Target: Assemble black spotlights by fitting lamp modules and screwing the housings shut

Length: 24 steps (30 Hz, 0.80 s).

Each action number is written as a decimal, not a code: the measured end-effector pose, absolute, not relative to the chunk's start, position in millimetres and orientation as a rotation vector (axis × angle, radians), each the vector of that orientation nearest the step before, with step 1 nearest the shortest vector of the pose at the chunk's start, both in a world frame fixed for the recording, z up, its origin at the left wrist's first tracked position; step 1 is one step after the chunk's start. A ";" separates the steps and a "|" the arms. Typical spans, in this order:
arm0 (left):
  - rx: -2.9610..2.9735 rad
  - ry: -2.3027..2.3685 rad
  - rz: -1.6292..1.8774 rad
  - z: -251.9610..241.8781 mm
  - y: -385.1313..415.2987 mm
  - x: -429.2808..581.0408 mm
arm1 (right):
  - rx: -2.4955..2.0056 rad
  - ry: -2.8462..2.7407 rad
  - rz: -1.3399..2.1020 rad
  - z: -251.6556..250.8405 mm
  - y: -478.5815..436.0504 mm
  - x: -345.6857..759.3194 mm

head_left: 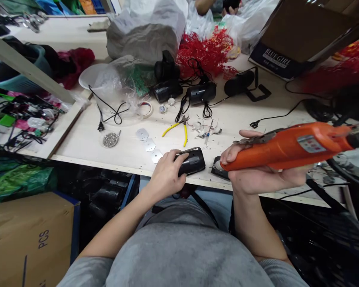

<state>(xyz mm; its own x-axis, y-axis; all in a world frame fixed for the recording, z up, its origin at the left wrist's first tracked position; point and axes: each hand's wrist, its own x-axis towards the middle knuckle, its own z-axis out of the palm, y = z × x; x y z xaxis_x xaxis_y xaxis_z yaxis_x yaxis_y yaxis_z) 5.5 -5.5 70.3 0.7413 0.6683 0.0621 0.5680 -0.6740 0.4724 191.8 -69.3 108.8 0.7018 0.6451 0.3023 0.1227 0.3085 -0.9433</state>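
My left hand (166,172) is closed around a small black housing (193,160) that rests at the near edge of the workbench (251,111). My right hand (257,171) grips an orange electric screwdriver (287,145), held level above the bench with its tip pointing left toward a black round part (219,169) beside the housing. Several thin metal plates (149,144) lie just left of the housing.
Yellow-handled pliers (179,128), a dish of screws (110,139), tape (146,108), black lamp bodies (202,92) with cables, red mesh (208,52) and plastic bags crowd the bench. A cardboard box (24,235) stands lower left. Another person's hands (227,7) show at the far edge.
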 end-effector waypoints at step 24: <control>2.504 1.097 0.241 58.1 3.6 31.7 | -0.792 -0.982 0.507 83.4 -82.2 164.4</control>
